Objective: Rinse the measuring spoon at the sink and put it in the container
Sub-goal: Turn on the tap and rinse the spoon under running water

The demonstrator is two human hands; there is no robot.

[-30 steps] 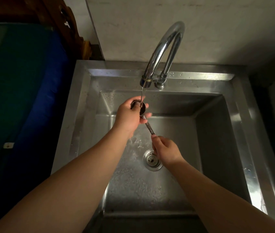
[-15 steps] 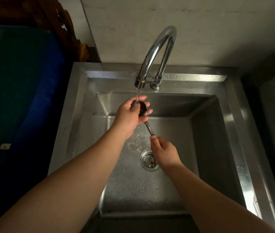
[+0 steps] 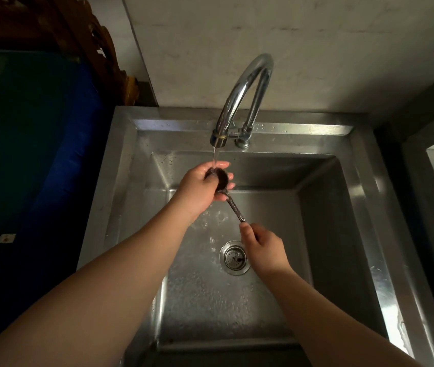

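Your left hand (image 3: 202,187) cups the dark round bowl of the spoon (image 3: 226,192) right under the thin stream from the tap (image 3: 239,102), fingers curled around the bowl's rim with fingertips showing past its far edge. Your right hand (image 3: 263,247), at about 5 o'clock from the left, pinches the handle's end between thumb and curled fingers; the handle is slim, dark and speckled, slanting from the bowl down toward the drain (image 3: 235,258). The spoon sits in mid-air above the wet steel sink (image 3: 356,207), touching only your hands and the water.
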